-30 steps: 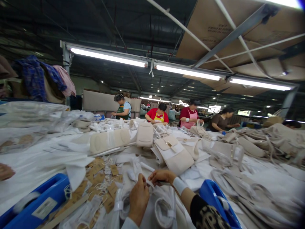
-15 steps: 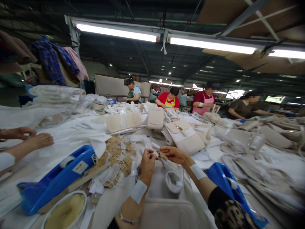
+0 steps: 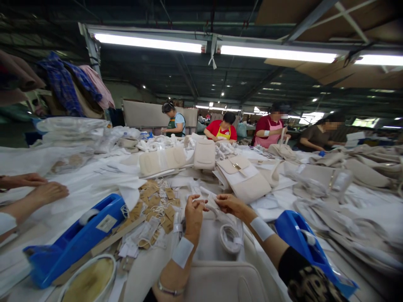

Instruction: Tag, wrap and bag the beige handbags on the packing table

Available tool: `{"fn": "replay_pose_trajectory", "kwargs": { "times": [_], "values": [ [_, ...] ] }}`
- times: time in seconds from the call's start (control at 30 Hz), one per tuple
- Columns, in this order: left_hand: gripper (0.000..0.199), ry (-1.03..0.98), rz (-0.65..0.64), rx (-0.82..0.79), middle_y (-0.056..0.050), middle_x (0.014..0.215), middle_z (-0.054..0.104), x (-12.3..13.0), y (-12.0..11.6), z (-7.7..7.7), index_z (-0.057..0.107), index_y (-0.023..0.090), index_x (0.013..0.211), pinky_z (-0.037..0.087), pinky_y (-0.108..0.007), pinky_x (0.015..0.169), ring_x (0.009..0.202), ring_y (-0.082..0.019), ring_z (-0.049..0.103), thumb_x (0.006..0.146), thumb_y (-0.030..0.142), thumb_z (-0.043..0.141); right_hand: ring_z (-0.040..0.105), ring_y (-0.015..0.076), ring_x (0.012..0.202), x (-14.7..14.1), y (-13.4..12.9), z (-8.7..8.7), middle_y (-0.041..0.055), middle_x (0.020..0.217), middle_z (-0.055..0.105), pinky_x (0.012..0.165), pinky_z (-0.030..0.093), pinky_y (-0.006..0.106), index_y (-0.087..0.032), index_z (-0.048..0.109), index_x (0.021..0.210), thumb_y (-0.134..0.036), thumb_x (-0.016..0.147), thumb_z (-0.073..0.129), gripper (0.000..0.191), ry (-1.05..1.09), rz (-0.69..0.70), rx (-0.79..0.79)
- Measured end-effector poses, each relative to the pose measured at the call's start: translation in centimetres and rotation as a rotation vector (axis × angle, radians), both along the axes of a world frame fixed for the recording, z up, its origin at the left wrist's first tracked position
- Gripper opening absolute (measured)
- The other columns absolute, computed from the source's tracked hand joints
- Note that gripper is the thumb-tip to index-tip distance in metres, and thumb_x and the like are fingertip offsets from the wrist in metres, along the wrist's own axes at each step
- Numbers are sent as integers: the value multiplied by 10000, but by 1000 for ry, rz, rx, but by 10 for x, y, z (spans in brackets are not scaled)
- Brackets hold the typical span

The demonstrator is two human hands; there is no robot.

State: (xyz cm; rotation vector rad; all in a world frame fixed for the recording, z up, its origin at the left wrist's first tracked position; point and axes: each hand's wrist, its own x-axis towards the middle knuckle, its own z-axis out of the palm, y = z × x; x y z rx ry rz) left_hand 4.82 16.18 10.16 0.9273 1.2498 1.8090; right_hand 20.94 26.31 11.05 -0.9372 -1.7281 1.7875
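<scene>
Left hand [image 3: 193,214]: fingers parted | right hand [image 3: 232,205]: fingertips bunched, grip unclear | coiled strap [image 3: 224,242]: near side of both, closer to right

A broad worktable [image 3: 15,262] carries everything, its top mostly hidden under layers of white sheeting [image 3: 103,180]. Toward the near left corner lie a blue tape dispenser [image 3: 72,245] and a round tub [image 3: 113,272] of yellowish material. Beside them spreads a heap of brown card hang tags [image 3: 154,201] with white strings. Near the middle of the near edge lies a beige bag [image 3: 225,281]; a second blue tape dispenser [image 3: 315,253] sits right of it. Clear plastic packages [image 3: 74,126] are stacked toward the far left corner, and beige bag pieces [image 3: 362,163] pile along the right side.
</scene>
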Motion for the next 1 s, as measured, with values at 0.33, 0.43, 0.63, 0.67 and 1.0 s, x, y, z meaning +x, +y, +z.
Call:
{"fn": "replay_pose_trajectory", "kwargs": {
  "times": [0.33, 0.43, 0.63, 0.67, 1.0],
  "values": [
    [518, 116, 45, -80, -123, 1028, 709, 0, -3, 1, 327, 163, 1347, 441, -177, 447, 659, -155, 713, 854, 177, 484, 426, 51, 427, -12, -5, 18, -97, 531, 492, 437, 363, 185, -140, 605, 727, -294, 845, 718, 224, -240, 119, 231],
    [490, 290, 38, -38, -87, 1027, 715, 5, -10, 8, 438, 196, 1325, 541, -266, 655, 796, -179, 703, 843, 124, 490, 458, 51, 451, -17, -2, 21, -83, 577, 525, 442, 390, 177, -130, 618, 756, -283, 891, 679, 213, -262, 170, 286],
    [287, 616, 142, 38, -110, 1195, 602, 14, -24, 23, 631, 196, 1086, 312, -432, 1125, 1256, -274, 469, 838, 112, 511, 556, 85, 551, -17, -8, 19, -57, 660, 576, 570, 502, 242, -144, 601, 809, -318, 892, 664, 203, -145, 143, 336],
    [266, 662, 184, 15, -117, 1181, 590, 13, -24, 23, 621, 185, 1078, 324, -449, 1107, 1238, -284, 471, 843, 127, 510, 574, 97, 583, -14, -11, 19, -52, 684, 589, 600, 512, 258, -150, 602, 833, -323, 853, 698, 199, -117, 131, 344],
    [275, 790, -11, 10, -66, 962, 675, 9, -10, 8, 611, 168, 1024, 508, -294, 787, 801, -165, 643, 896, 115, 374, 561, 180, 785, 4, -30, 23, 11, 747, 630, 795, 423, 308, -171, 741, 705, -359, 699, 735, 188, 33, -101, 533]
  ]
}}
